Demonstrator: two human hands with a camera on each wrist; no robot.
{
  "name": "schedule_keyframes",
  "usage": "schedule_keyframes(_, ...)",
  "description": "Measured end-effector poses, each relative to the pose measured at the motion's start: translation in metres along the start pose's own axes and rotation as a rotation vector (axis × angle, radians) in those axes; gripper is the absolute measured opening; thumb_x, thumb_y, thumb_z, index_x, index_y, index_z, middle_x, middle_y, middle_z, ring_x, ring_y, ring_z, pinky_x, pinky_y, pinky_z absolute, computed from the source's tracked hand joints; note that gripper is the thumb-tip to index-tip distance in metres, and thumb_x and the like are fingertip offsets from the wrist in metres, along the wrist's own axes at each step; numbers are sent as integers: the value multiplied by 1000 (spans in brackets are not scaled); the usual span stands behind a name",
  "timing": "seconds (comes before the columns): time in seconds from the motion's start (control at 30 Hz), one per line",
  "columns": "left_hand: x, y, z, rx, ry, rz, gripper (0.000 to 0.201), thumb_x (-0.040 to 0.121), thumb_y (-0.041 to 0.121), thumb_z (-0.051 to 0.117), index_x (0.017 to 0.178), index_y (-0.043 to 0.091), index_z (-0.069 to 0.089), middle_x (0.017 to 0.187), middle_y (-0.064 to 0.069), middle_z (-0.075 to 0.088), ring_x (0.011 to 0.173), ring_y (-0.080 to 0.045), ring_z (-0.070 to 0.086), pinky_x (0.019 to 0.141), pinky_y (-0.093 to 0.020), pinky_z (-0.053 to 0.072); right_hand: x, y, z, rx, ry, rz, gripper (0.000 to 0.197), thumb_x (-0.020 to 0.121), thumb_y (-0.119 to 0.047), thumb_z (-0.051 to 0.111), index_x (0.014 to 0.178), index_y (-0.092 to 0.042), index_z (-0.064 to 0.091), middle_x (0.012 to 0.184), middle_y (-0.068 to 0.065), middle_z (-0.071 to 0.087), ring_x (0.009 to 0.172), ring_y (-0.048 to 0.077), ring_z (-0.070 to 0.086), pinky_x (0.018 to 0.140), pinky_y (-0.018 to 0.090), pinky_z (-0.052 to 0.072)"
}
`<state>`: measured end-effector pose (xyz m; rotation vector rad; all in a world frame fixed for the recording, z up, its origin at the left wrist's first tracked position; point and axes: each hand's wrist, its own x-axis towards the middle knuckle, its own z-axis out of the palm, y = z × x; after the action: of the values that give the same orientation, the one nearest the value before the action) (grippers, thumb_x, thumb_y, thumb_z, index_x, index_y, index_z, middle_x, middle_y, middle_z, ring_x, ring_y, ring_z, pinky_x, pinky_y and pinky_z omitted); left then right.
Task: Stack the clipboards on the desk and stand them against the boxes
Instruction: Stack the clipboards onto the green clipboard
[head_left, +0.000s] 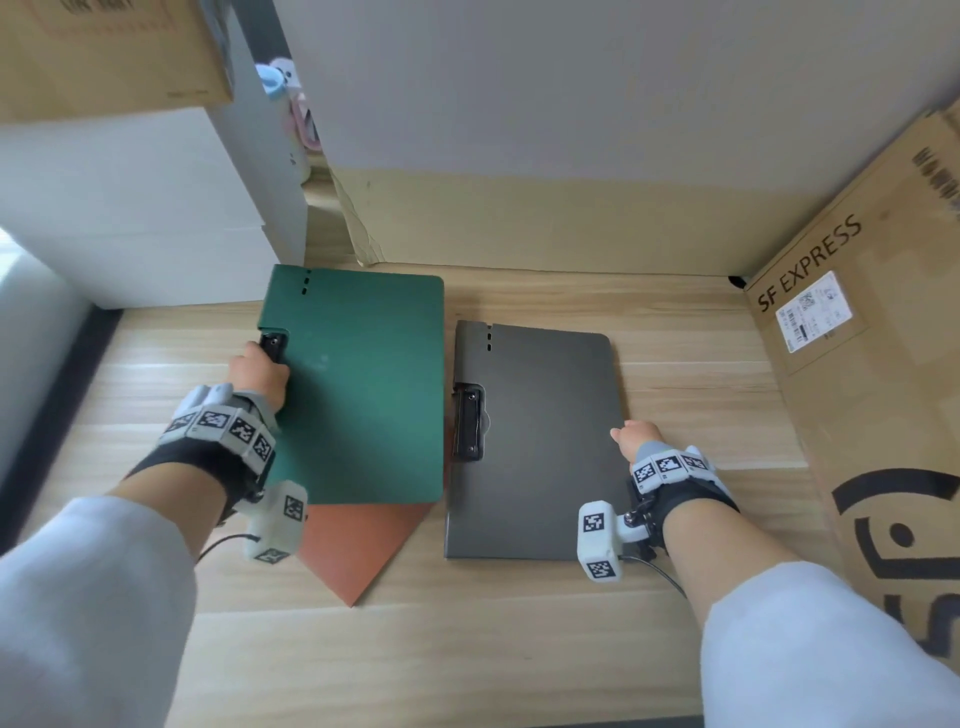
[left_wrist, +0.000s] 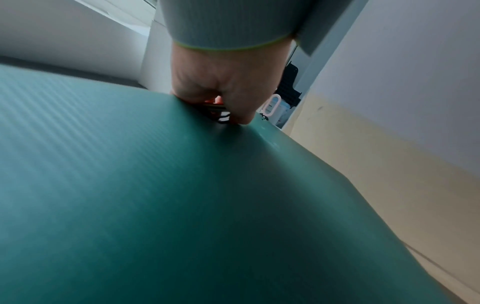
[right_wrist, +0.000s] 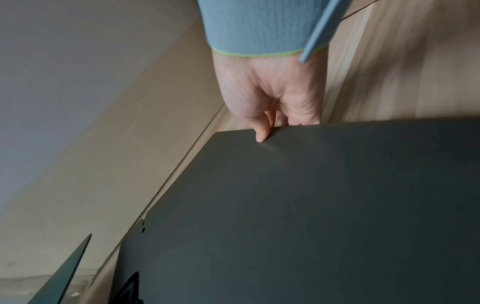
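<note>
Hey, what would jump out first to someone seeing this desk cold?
The green clipboard at centre-left, gripped at its clip edge by the left hand, with an orange clipboard poking out beneath. Beside it lies the grey clipboard, its right edge pinched by the right hand.

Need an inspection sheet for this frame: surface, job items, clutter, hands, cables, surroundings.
Surface: light wooden desk.
Job's things: green clipboard lies over an orange clipboard; grey clipboard lies flat beside them, not yet stacked.
Clutter: nothing seen.
Grippers: left hand grips the green clipboard at its clip edge; right hand pinches the grey clipboard's right edge.
Cables: thin black cable runs from the right wrist camera.
Surroundings: white boxes on the left, SF Express carton on the right, cardboard box behind.
</note>
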<state>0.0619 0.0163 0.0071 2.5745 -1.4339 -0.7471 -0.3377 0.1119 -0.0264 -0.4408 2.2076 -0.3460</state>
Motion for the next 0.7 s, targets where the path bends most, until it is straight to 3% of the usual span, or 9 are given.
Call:
schedule_keyframes(0.03,-5,4,3,-6,-16,9,39,90,5,45,126,-11,41,129,-35,50,117,-48,52,97,-50,41,0,2,0,-80,-3,-33,49,99,-9,30,147,-2,23,156,10,26,143,22,29,112,26,28)
schedule_keyframes(0.1,-18,16,12,9,-46,35,40,90,9,48,127,-6,43,127,-31,54,116,-45,54,96,-47,43,3,3,0,30,-28,-9,46,97,-14,39,140,2,38,146,17,43,134,26,42,105,29,36)
schedule_keyframes(0.17,-34,30,27,-3,-101,48,41,92,9,48,130,-6,40,131,-29,51,119,-43,52,99,-46,41,9,8,1,2,-51,-85,42,95,-20,44,131,2,51,121,19,58,114,27,55,91,32,42)
schedule_keyframes(0.23,-49,45,44,-22,-152,50,42,94,8,46,132,-7,36,135,-29,47,123,-42,49,102,-44,40,18,9,3,92,-46,-12,33,91,-22,52,116,-2,58,89,16,55,88,26,53,79,32,38)
schedule_keyframes(0.3,-61,59,58,-26,-187,46,43,94,7,47,133,-6,35,137,-27,45,125,-42,48,104,-44,39,39,12,6,142,-74,27,25,87,-24,56,103,-5,55,74,14,52,72,28,53,82,31,40)
schedule_keyframes(0.37,-72,72,70,-29,-222,45,44,93,7,47,134,-5,34,138,-26,43,126,-40,47,104,-42,39,53,17,7,136,-114,28,35,86,-26,57,114,-4,57,99,19,63,92,33,62,97,37,44)
schedule_keyframes(0.4,-78,80,75,-33,-234,45,45,93,6,47,135,-5,34,139,-26,43,126,-40,47,105,-42,39,50,16,5,131,-139,41,43,86,-27,57,121,-1,55,117,20,62,108,35,60,103,42,43)
schedule_keyframes(0.47,-90,92,83,-26,-256,53,47,94,7,49,136,-5,32,139,-25,42,128,-37,46,106,-40,39,47,15,2,111,-152,53,50,88,-27,56,127,2,50,133,19,55,122,36,53,107,46,40)
schedule_keyframes(0.7,-112,109,99,34,-300,106,49,96,8,43,141,-2,25,140,-21,47,129,-34,49,105,-37,42,22,8,-3,45,-168,24,54,89,-28,54,135,0,43,135,19,52,123,34,52,106,46,42)
